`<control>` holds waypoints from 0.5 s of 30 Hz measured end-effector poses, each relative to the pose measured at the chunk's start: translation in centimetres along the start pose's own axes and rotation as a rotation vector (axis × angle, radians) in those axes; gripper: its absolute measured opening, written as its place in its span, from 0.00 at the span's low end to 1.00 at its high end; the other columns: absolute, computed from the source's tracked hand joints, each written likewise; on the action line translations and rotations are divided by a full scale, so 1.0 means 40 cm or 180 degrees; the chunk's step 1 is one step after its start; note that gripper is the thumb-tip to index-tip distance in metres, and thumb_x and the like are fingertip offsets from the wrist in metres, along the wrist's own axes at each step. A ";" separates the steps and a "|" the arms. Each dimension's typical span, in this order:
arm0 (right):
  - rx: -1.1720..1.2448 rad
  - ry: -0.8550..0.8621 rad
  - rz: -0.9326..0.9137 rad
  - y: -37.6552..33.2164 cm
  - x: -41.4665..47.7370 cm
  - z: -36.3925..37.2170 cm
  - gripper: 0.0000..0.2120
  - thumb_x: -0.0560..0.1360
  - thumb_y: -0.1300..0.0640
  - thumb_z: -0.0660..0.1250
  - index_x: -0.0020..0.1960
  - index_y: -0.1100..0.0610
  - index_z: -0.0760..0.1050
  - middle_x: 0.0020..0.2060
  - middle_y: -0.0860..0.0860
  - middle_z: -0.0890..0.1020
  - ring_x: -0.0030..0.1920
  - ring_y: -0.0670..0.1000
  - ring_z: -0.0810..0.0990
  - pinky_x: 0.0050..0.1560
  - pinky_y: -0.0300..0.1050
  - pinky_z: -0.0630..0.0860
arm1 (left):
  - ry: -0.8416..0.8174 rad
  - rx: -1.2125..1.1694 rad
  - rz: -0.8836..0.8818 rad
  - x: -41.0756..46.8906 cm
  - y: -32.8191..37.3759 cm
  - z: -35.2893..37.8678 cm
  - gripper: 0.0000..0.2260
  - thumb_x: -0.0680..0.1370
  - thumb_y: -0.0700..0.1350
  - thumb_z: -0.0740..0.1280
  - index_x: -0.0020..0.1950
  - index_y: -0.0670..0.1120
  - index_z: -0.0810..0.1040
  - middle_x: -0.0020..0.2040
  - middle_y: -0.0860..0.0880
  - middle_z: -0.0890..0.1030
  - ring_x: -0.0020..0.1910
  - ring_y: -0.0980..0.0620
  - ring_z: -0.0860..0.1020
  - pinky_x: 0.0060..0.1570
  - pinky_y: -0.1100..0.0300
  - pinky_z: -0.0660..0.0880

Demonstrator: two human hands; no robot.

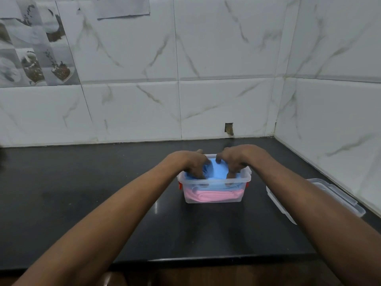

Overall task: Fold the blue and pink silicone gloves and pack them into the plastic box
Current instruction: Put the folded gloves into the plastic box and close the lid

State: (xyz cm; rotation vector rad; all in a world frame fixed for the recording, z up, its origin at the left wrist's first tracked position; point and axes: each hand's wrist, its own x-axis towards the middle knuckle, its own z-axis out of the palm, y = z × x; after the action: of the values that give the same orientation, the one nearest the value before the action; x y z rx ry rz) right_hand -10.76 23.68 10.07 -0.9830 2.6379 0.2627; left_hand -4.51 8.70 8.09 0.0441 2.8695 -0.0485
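Observation:
A clear plastic box (214,183) with red side clips stands on the black counter. Folded pink gloves (212,196) lie at its bottom, seen through the front wall. Blue gloves (217,172) sit on top of them, bulging up to the rim. My left hand (191,163) presses down on the left part of the blue gloves, fingers curled into them. Over the right part my right hand (235,158) does the same, its fingertips inside the box. Both hands hide much of the blue material.
The box's clear lid (315,198) lies on the black counter (103,193) to the right, close to the side wall. Marble-patterned tiled walls (226,100) close off the back and right. The counter's front edge runs below my forearms.

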 end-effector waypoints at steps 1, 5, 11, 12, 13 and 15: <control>0.0041 -0.0043 0.0008 0.000 0.001 0.000 0.38 0.70 0.54 0.76 0.75 0.51 0.61 0.66 0.54 0.72 0.50 0.53 0.77 0.51 0.46 0.74 | -0.0022 -0.0010 -0.0005 0.001 0.002 0.005 0.33 0.75 0.53 0.70 0.77 0.54 0.61 0.66 0.47 0.64 0.56 0.46 0.73 0.55 0.55 0.73; 0.0301 -0.0165 0.0048 -0.006 0.009 0.020 0.33 0.74 0.54 0.73 0.75 0.51 0.62 0.65 0.55 0.74 0.44 0.50 0.78 0.49 0.44 0.74 | 0.0161 -0.0121 0.0077 -0.006 -0.009 0.036 0.31 0.77 0.52 0.69 0.78 0.52 0.61 0.67 0.46 0.65 0.61 0.44 0.74 0.66 0.52 0.70; 0.0309 0.0189 0.0017 -0.011 -0.001 0.029 0.29 0.72 0.57 0.75 0.69 0.54 0.67 0.58 0.55 0.77 0.43 0.52 0.82 0.48 0.43 0.79 | 0.0954 -0.0656 0.0249 -0.051 -0.070 -0.037 0.11 0.75 0.45 0.72 0.57 0.47 0.84 0.53 0.49 0.84 0.51 0.52 0.80 0.49 0.62 0.72; 0.0397 0.0282 -0.0008 -0.009 -0.003 0.023 0.28 0.71 0.57 0.76 0.67 0.55 0.70 0.56 0.55 0.78 0.40 0.52 0.82 0.45 0.42 0.80 | 0.1094 -0.0717 0.0180 -0.061 -0.085 -0.047 0.08 0.73 0.42 0.74 0.51 0.47 0.86 0.47 0.50 0.85 0.46 0.54 0.81 0.46 0.62 0.73; 0.0493 0.0379 -0.0048 -0.009 -0.005 0.019 0.26 0.70 0.56 0.76 0.65 0.56 0.71 0.54 0.55 0.78 0.37 0.50 0.81 0.40 0.41 0.80 | 0.1109 -0.0772 0.0128 -0.070 -0.097 -0.051 0.06 0.70 0.40 0.75 0.46 0.47 0.87 0.42 0.52 0.85 0.42 0.56 0.81 0.44 0.63 0.74; 0.0631 0.0566 -0.0144 -0.012 -0.005 0.017 0.25 0.70 0.53 0.77 0.63 0.57 0.73 0.53 0.54 0.78 0.35 0.49 0.80 0.33 0.38 0.76 | 0.0933 -0.0688 0.0100 -0.083 -0.097 -0.050 0.05 0.68 0.39 0.76 0.42 0.46 0.87 0.38 0.53 0.85 0.37 0.59 0.80 0.41 0.64 0.76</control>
State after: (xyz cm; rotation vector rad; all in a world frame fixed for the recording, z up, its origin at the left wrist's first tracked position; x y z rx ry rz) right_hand -10.13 23.64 9.48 -1.0399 2.7292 -0.1001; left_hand -2.00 4.83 11.00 0.0578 3.1459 0.2980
